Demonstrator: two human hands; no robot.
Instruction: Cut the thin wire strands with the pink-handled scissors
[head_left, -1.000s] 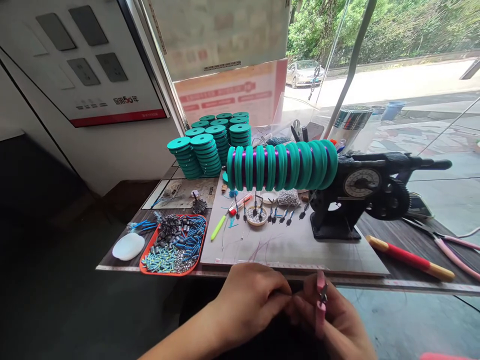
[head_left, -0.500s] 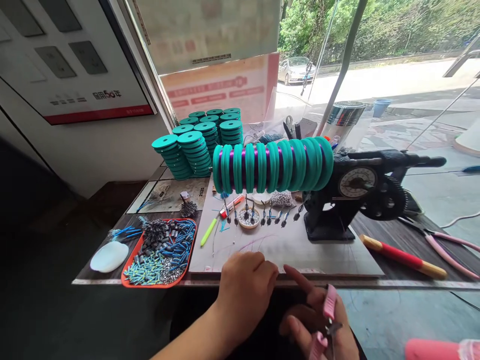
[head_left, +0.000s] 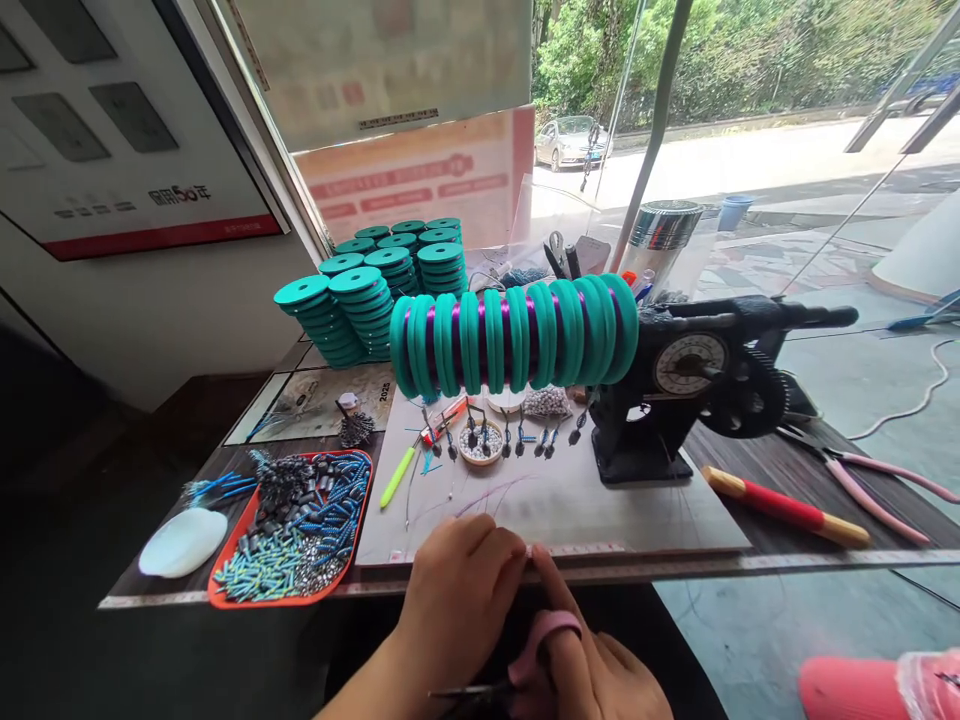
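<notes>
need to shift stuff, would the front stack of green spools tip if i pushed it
Probably. The front stack already leans, its discs stepped sideways, so a push likely slides them apart. The discs look thin and plastic, so probably light. Neighbouring stacks behind might catch some.

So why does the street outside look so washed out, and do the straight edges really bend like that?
Head view: daylight overexposes the road behind the window, while the left wall stays dim. The wide lens bows the table edge. The teal spools are sharp; the hands blur slightly.
</notes>
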